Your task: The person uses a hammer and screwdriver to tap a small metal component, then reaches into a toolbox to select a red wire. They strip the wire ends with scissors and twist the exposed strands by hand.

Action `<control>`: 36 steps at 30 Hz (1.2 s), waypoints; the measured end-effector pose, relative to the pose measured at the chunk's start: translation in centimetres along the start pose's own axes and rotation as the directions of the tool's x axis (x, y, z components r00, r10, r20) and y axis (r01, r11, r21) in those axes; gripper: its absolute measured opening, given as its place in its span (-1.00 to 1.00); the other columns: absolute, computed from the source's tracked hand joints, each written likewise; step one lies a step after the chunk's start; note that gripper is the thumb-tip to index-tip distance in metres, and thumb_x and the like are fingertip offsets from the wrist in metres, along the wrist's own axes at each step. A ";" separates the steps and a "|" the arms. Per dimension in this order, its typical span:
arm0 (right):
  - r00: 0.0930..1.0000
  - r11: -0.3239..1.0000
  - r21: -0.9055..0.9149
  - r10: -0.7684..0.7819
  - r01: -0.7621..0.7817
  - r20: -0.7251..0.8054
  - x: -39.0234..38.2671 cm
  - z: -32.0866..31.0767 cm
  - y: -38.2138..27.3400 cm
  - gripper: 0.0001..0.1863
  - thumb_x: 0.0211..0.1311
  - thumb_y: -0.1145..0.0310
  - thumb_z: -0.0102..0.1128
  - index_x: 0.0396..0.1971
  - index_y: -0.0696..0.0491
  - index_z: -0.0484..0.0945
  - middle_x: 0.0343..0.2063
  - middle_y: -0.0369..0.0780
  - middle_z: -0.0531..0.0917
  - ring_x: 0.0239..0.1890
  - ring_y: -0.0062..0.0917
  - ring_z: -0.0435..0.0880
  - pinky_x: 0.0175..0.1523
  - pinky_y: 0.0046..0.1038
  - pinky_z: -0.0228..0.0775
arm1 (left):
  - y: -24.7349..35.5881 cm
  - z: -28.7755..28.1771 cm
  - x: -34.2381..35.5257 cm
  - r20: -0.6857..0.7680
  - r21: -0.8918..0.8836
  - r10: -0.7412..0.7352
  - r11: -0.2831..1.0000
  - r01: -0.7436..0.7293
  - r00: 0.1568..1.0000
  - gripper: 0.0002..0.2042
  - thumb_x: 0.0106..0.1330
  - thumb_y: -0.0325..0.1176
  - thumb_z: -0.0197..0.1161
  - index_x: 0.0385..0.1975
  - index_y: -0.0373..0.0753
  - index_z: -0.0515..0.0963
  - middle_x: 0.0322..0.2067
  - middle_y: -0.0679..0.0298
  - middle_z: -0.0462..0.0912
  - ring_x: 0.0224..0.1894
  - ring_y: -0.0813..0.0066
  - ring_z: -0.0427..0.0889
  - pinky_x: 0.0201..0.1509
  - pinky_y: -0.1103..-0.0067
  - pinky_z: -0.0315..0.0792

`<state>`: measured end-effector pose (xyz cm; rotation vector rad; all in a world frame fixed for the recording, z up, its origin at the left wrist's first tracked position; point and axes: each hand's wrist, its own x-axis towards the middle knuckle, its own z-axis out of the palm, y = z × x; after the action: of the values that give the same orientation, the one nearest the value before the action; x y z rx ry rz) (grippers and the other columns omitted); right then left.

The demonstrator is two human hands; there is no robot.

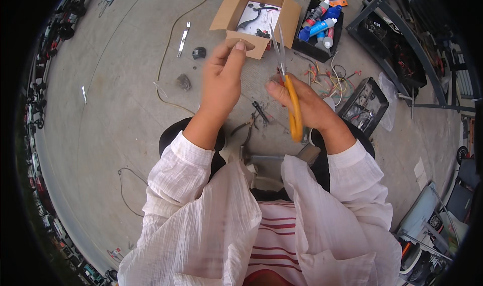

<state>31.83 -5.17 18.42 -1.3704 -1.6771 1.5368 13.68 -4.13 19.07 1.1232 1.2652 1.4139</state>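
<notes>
Right hand [307,105] grips our orange-handled scissors [288,79], blades slightly parted and pointing up; left hand [224,77] pinches something too small to tell, just beside them. Nothing looks cut yet, we judge; loose wires [332,82] lie on the concrete floor [115,100].

Even daylight, soft shadows, fisheye bending, dark vignetted rim.

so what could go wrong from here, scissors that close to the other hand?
The scissors in the right hand point up with blades slightly open, close to the left hand, whose pinched fingertips could get nicked. Whatever they pinch is too small to see and might drop among the loose wires on the concrete floor.
</notes>
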 end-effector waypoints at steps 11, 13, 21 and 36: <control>0.963 0.743 -0.657 -0.252 0.129 -0.095 1.4 -1.0 4.0 -0.60 0.21 0.24 0.22 -0.09 0.24 0.53 -0.15 0.05 0.61 -0.16 -0.11 0.64 -0.03 -0.25 0.48 | 1.0 -2.3 0.7 0.179 -0.291 -0.184 0.929 0.231 0.967 -0.82 0.40 -0.34 0.06 -0.28 -0.33 0.53 -0.51 0.41 0.34 -0.49 0.65 0.26 -0.45 0.66 0.19; 0.871 0.902 -0.280 -0.404 0.329 -0.280 1.5 -0.5 0.3 -0.60 0.26 0.32 0.20 0.05 0.17 0.47 -0.06 0.03 0.57 -0.16 -0.26 0.68 -0.08 -0.33 0.51 | 0.7 -2.2 0.2 0.230 -0.261 -0.189 0.933 0.247 0.955 -0.83 0.39 -0.36 0.05 -0.29 -0.33 0.53 -0.47 0.37 0.43 -0.46 0.62 0.33 -0.44 0.65 0.23; 0.922 0.933 0.121 -0.305 0.340 -0.239 2.6 0.2 -0.3 -0.84 0.26 0.45 0.16 -0.23 0.18 0.61 -0.40 -0.10 0.68 -0.32 -0.46 0.70 -0.23 -0.46 0.49 | 0.4 -0.6 -0.7 0.349 -0.392 -0.072 0.895 0.215 0.934 -0.82 0.41 -0.36 -0.02 -0.30 -0.33 0.47 -0.18 0.18 0.52 -0.35 0.50 0.48 -0.39 0.59 0.36; 0.680 0.630 -0.694 -0.679 0.348 -0.275 3.2 -1.9 0.8 -0.85 0.12 0.52 0.12 -0.29 0.08 0.59 -0.37 -0.16 0.66 -0.24 -0.22 0.64 -0.17 -0.27 0.50 | 0.4 -0.3 -0.3 0.349 -0.431 -0.162 0.847 0.312 0.923 -0.81 0.41 -0.34 -0.03 -0.45 -0.24 0.29 -0.44 0.27 0.38 -0.44 0.52 0.31 -0.35 0.62 0.28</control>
<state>32.52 -1.62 17.27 -1.2088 -2.0093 0.2267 13.41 -4.53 19.48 0.7658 0.7447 1.2174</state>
